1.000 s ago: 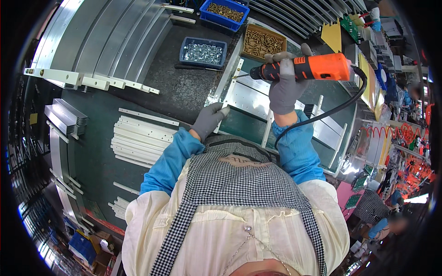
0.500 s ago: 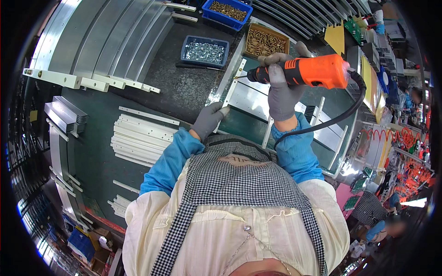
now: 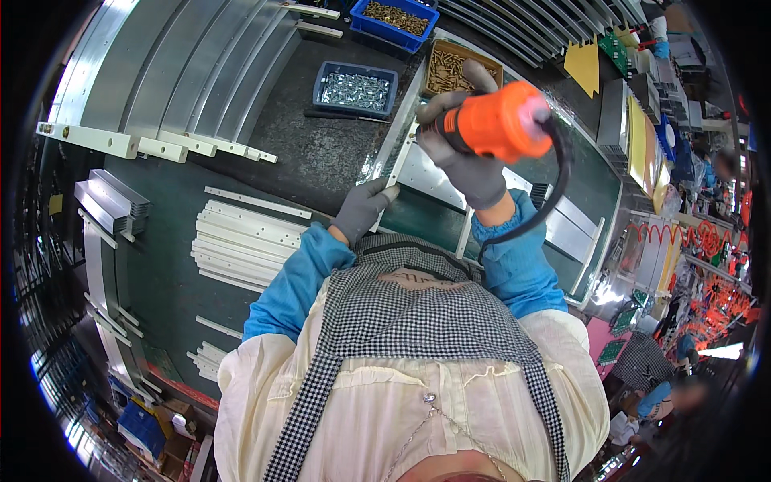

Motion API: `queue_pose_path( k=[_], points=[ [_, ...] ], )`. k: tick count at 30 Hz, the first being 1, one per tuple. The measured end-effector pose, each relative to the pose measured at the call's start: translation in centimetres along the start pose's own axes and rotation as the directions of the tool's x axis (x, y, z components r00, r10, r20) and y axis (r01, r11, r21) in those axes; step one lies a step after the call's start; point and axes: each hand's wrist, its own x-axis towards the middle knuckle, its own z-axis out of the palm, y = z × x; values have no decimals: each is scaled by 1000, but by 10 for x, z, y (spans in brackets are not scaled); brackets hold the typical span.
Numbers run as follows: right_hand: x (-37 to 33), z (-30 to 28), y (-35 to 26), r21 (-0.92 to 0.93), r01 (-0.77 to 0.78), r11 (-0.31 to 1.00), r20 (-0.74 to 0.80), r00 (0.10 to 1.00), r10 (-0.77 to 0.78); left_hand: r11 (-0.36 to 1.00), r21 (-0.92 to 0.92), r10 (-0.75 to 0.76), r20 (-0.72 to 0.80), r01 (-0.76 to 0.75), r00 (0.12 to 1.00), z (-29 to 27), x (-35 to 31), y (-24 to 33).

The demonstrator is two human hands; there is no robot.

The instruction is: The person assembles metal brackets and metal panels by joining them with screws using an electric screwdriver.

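My gloved right hand (image 3: 472, 170) is wrapped round an orange and black electric screwdriver (image 3: 499, 122), its black cord looping down past my wrist. The tool's back end tilts up, and my fingers and its body hide the bit. Below its front end lies a white strip with holes (image 3: 399, 163), set across the edge of a silver metal panel (image 3: 428, 170). The gloved left hand (image 3: 365, 210) pinches the near end of that strip between thumb and fingers.
White strips (image 3: 245, 243) lie stacked to my left. Screws fill a grey-blue bin (image 3: 355, 88), a blue bin (image 3: 393, 22) and a cardboard box (image 3: 450, 71) at the back. Long metal panels (image 3: 173, 72) stand at the far left. A person (image 3: 662, 394) is at the right.
My right hand has moved left with the screwdriver, and the tool's back end has swung left and toward the camera. The left hand stays on the strip.
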Motion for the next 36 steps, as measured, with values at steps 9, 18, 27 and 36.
queue_pose_path(
  k=[9, 18, 27, 36],
  points=[
    [15, 2, -3, 177, -215, 960, -116, 965, 237, 998, 59, 32, -19, -31, 999, -3, -5, -6],
    [1, -13, -39, 503, 122, 856, -222, 975, -8, 668, -744, 61, 41, -11, 997, -19, -19, 25],
    [-20, -12, -29, 561, 100, 822, -284, 956, 78, 558, -820, 148, 250, 128, 957, -13, -11, 14],
    [-25, -12, -25, 593, 103, 799, -315, 943, 112, 583, -807, 251, 294, 98, 922, -11, -10, 6]
  ],
)
